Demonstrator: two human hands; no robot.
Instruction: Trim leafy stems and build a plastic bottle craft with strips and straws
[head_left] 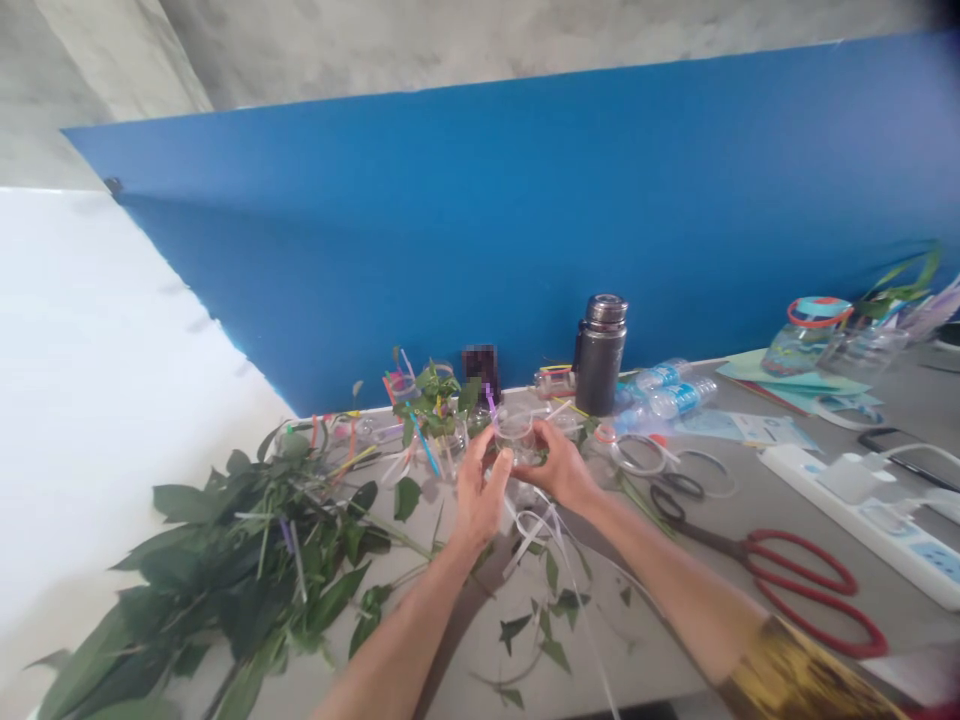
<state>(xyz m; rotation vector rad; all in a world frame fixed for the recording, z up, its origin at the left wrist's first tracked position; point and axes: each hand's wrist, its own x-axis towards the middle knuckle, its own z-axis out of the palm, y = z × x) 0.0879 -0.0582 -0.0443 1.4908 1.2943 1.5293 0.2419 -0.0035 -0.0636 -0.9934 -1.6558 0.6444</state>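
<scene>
Left hand [478, 492] and right hand [556, 466] curved closely around a small clear jar [516, 436], gripping it from either side over the worktop [720, 530]. Thin clear plastic strips [531, 526] trailed below the hands. Cut leafy stems [255, 560] lay to the left, and red-handled scissors [806, 590] lay to the right.

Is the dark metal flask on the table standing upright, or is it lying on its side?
It is upright: the dark metal flask stands on its base on the table, with its cap at the top, in front of the blue board.
</scene>
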